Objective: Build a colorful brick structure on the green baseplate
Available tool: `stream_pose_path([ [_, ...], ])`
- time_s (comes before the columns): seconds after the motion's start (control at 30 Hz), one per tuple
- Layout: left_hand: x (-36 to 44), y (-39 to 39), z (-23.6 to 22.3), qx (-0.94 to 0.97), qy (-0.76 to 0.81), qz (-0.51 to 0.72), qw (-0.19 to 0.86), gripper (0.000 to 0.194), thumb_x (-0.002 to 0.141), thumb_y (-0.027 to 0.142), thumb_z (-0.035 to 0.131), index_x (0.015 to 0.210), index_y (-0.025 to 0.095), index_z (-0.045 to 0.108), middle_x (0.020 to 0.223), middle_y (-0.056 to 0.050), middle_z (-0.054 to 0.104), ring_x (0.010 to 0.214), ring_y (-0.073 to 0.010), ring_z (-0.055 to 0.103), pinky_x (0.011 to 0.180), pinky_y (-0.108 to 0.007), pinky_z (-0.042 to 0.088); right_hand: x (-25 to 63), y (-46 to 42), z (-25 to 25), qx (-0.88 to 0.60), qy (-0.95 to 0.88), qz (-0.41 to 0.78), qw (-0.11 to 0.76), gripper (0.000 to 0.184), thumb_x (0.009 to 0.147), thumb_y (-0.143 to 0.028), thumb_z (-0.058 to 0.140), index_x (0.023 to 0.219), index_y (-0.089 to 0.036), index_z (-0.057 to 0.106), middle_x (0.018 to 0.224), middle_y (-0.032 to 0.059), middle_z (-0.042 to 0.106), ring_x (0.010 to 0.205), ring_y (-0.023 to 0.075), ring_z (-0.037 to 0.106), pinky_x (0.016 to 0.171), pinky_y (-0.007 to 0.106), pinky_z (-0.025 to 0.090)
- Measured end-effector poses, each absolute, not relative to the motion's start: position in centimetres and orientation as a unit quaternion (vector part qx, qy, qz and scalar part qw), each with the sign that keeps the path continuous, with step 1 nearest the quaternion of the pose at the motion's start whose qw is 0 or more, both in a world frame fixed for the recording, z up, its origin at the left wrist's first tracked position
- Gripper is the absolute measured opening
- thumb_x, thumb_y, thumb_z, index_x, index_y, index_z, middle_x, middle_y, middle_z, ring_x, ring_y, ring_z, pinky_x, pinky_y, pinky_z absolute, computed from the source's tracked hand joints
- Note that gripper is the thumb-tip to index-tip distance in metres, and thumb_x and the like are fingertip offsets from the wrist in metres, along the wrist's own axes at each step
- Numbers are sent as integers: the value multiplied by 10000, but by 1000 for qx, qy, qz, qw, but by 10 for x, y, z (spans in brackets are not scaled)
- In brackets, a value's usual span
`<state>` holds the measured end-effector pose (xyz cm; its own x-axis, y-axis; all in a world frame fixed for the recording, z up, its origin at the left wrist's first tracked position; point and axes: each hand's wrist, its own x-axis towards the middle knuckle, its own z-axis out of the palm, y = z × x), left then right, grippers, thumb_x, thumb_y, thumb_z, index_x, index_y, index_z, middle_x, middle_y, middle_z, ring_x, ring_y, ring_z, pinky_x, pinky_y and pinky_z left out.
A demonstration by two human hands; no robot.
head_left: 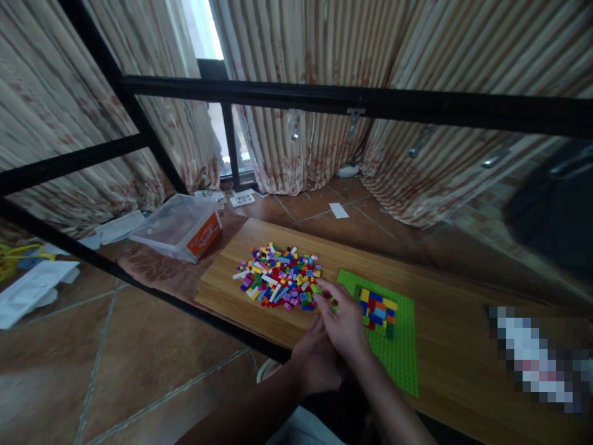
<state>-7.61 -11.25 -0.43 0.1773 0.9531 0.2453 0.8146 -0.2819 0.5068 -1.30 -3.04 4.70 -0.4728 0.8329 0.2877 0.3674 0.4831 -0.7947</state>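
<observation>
A heap of small coloured toy bricks (278,278) lies on the wooden board. My right hand (345,318) is at the heap's right edge, its index finger and thumb pinched around what looks like a lime green toy brick (316,289). Just below and partly behind it, my left hand (317,352) has its fingers drawn together close to the right wrist; whatever they hold is hidden. To the right lies a green baseplate (401,364), partly covered by my right hand and forearm. On it sits a flat patch of joined yellow, blue, orange and red bricks (378,309).
A clear plastic bin (171,225) with an orange label stands beyond the board's left end. Black metal bars (324,96) cross in front of the curtains. A blurred-out item (532,358) lies on the right of the wooden board (454,334). White trays (34,290) are on the tiled floor.
</observation>
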Motion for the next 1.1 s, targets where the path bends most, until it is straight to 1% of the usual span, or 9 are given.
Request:
stream_pose_path([
  [0.07, -76, -112, -1, 751, 587, 272, 132, 510, 815, 331, 596, 1295, 172, 523, 1311, -124, 562, 1239, -313, 474, 1072, -482, 377, 29, -37, 38, -456, -736, 331, 375, 326, 891, -420, 532, 1119, -233, 671, 1135, 85, 689, 1026, 221, 635, 881, 367, 498],
  [0.13, -76, -112, 0, 745, 593, 279, 127, 461, 816, 332, 604, 1239, 160, 543, 1284, -132, 559, 1199, -305, 489, 1048, -481, 407, 68, -36, 28, -518, -684, 315, 405, 388, 855, -476, 564, 1115, -208, 670, 1126, 107, 695, 970, 230, 656, 843, 372, 509],
  [0.23, -75, -113, 0, 742, 596, 288, 110, 425, 823, 319, 607, 1213, 166, 536, 1279, -132, 546, 1189, -304, 488, 1049, -512, 408, 110, -25, 16, -616, -620, 268, 407, 469, 797, -543, 604, 1054, -159, 682, 1000, 134, 727, 836, 248, 675, 759, 384, 512],
  [0.3, -74, -113, -1, 743, 593, 292, 102, 429, 827, 296, 607, 1227, 171, 520, 1289, -130, 534, 1200, -303, 482, 1054, -524, 406, 122, -17, 11, -642, -605, 244, 404, 495, 783, -572, 604, 1009, -139, 685, 932, 147, 734, 779, 254, 671, 724, 388, 505],
  [0.5, -75, -112, 1, 746, 594, 281, 102, 417, 829, 285, 616, 1220, 174, 522, 1293, -126, 530, 1201, -314, 478, 1036, -536, 423, 110, -2, 3, -634, -623, 212, 407, 515, 779, -635, 568, 915, -152, 683, 869, 139, 730, 726, 237, 656, 689, 363, 494],
  [0.63, -75, -111, 1, 750, 590, 284, 97, 426, 826, 278, 616, 1230, 184, 522, 1286, -131, 536, 1198, -319, 483, 1015, -546, 435, 102, -1, -3, -633, -629, 204, 403, 510, 788, -639, 554, 904, -161, 693, 876, 131, 732, 743, 239, 661, 710, 363, 493],
  [0.83, -75, -111, 1, 752, 590, 278, 98, 420, 836, 282, 604, 1237, 186, 521, 1290, -127, 535, 1195, -319, 490, 1024, -545, 433, 107, -1, -5, -601, -630, 243, 427, 473, 843, -578, 502, 921, -165, 719, 954, 138, 738, 847, 243, 675, 779, 367, 503],
  [1.0, -75, -111, 2, 753, 590, 273, 105, 430, 826, 277, 615, 1230, 168, 516, 1301, -133, 531, 1207, -317, 478, 1047, -536, 420, 112, 2, -7, -613, -583, 265, 463, 429, 821, -526, 544, 915, -145, 717, 914, 140, 743, 823, 243, 676, 774, 372, 506],
  [1.1, -75, -111, 1, 752, 588, 278, 109, 426, 832, 286, 611, 1233, 181, 512, 1307, -130, 528, 1221, -317, 471, 1041, -539, 422, 113, 6, -11, -632, -562, 253, 470, 451, 804, -531, 560, 960, -132, 701, 919, 150, 738, 801, 240, 671, 748, 370, 503],
])
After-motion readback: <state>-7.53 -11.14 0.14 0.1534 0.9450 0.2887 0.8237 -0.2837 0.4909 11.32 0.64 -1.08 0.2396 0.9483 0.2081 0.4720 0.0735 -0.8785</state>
